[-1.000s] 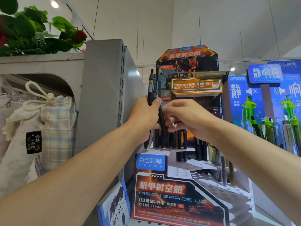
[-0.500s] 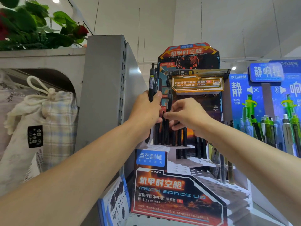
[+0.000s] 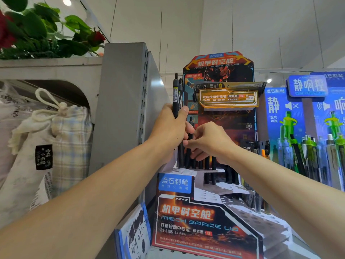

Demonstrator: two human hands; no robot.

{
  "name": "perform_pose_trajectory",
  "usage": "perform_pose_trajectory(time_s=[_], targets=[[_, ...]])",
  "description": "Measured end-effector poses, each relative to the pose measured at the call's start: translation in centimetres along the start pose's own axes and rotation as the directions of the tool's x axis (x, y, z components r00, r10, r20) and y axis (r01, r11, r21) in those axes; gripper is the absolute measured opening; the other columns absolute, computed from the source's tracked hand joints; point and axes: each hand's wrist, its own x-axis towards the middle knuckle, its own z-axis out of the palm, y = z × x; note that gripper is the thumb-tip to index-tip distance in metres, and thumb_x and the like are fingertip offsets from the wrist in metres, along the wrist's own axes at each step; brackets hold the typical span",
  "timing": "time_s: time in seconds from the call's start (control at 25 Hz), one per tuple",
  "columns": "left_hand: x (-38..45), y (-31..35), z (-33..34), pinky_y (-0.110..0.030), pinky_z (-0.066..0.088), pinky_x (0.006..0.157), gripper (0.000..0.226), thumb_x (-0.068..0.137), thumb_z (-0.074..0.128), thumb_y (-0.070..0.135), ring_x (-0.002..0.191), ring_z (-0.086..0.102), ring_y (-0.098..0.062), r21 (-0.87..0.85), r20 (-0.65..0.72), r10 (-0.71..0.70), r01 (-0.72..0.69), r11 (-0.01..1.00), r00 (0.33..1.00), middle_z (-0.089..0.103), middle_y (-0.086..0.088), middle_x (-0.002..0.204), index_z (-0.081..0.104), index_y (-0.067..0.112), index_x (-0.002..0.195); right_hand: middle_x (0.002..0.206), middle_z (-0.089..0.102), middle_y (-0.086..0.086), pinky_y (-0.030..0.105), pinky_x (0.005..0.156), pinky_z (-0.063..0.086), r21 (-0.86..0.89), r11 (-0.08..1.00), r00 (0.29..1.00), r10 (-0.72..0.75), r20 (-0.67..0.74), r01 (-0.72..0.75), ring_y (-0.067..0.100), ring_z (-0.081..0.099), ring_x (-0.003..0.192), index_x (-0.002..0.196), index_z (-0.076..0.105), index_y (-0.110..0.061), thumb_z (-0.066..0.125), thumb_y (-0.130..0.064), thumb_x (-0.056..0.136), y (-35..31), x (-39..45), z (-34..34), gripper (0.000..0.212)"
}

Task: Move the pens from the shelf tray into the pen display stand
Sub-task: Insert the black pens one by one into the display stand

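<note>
Pens (image 3: 175,94) stand bunched in my left hand's (image 3: 170,128) grip at centre frame; my right hand (image 3: 209,141) pinches one over the stand (image 3: 214,186).

The scene is bright and evenly lit, with a round ceiling lamp (image 3: 67,1) glowing at eleven o'clock and a smaller spot (image 3: 269,80) at two o'clock. Wide-angle distortion bends the grey shelf post (image 3: 121,101) and stretches both forearms toward the lower corners. Shadows are soft, and print near the edges blurs slightly
</note>
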Motion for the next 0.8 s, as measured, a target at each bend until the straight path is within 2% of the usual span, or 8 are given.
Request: perform_pose_trajectory(time_s=[0.2,0.28,0.4,0.44,0.56,0.64,0.72,0.8], targets=[[0.0,0.3,0.3,-0.022,0.051,0.051,0.029,0.107,0.044,0.034,0.061,0.056,-0.01,-0.007,-0.025,0.011,-0.011,1.0,1.0,0.065,0.0,0.08,0.053,0.015,0.126,0.071,0.076,0.007,0.038,0.065,0.064,-0.241,0.97,1.0,0.028,0.0,-0.027,0.017,0.074,0.056,0.088,0.069,0.0,0.082,-0.026,0.082,0.4,-0.2,1.1,0.029],[0.0,0.2,0.4,-0.018,0.048,0.057,0.034,0.107,0.043,0.038,0.072,0.057,-0.008,0.046,-0.041,0.02,-0.018,0.999,0.999,0.061,0.001,0.101,0.057,0.015,0.128,0.07,0.075,0.006,0.041,0.07,0.064,-0.283,0.958,0.999,0.039,-0.013,-0.042,0.016,0.073,0.054,0.083,0.07,-0.003,0.082,-0.028,0.081,0.3,-0.3,1.2,0.028],[0.2,0.2,0.3,-0.011,0.032,0.056,0.036,0.106,0.041,0.042,0.079,0.049,-0.003,0.145,-0.069,0.036,-0.025,0.989,0.997,0.053,0.0,0.127,0.06,0.019,0.125,0.065,0.074,0.004,0.036,0.066,0.063,-0.306,0.95,0.998,0.066,0.007,-0.061,0.017,0.072,0.052,0.072,0.066,-0.009,0.082,-0.03,0.082,0.2,-0.7,1.2,0.028],[0.1,0.2,0.3,-0.011,0.033,0.052,0.036,0.106,0.041,0.042,0.077,0.047,-0.001,0.153,-0.069,0.036,-0.026,0.988,0.997,0.054,0.001,0.124,0.06,0.019,0.125,0.065,0.075,0.004,0.037,0.069,0.063,-0.313,0.948,0.997,0.075,0.019,-0.065,0.018,0.073,0.055,0.073,0.067,-0.008,0.081,-0.03,0.083,0.2,-0.8,1.2,0.028],[0.0,0.2,0.2,-0.013,0.037,0.049,0.033,0.107,0.042,0.04,0.073,0.048,-0.001,0.153,-0.045,0.02,-0.013,0.988,0.999,0.056,0.01,0.091,0.059,0.02,0.126,0.069,0.076,0.002,0.039,0.074,0.063,-0.325,0.944,0.996,0.081,0.045,-0.062,0.018,0.073,0.062,0.083,0.071,-0.007,0.076,-0.035,0.088,-0.1,-1.0,0.6,0.028],[-0.1,0.1,0.1,-0.02,0.036,0.054,0.031,0.107,0.043,0.039,0.071,0.049,-0.004,0.153,-0.02,-0.001,0.004,0.988,1.0,0.055,0.008,0.085,0.058,0.02,0.125,0.071,0.076,0.001,0.03,0.063,0.059,-0.219,0.976,1.0,0.005,0.004,-0.004,0.013,0.064,0.058,0.085,0.071,-0.01,0.071,-0.034,0.091,-0.6,-1.2,-0.3,0.024],[-0.1,0.0,0.0,-0.022,0.036,0.054,0.029,0.107,0.043,0.039,0.067,0.049,-0.007,0.16,0.01,-0.007,0.005,0.987,1.0,0.054,0.007,0.08,0.06,0.021,0.121,0.075,0.075,0.001,0.02,0.049,0.048,0.066,0.995,0.997,-0.072,0.013,0.071,0.01,0.058,0.056,0.09,0.072,-0.012,0.066,-0.027,0.096,-1.3,-1.5,-1.5,0.017],[-0.1,-0.1,0.1,-0.023,0.038,0.055,0.027,0.107,0.043,0.038,0.066,0.049,-0.009,0.136,0.033,-0.013,0.009,0.991,0.999,0.054,0.006,0.077,0.063,0.021,0.115,0.081,0.074,0.002,0.019,0.049,0.047,0.316,0.946,0.988,-0.115,0.103,0.077,0.01,0.062,0.061,0.101,0.074,-0.013,0.062,-0.024,0.099,-1.7,-2.0,-2.7,0.016]])
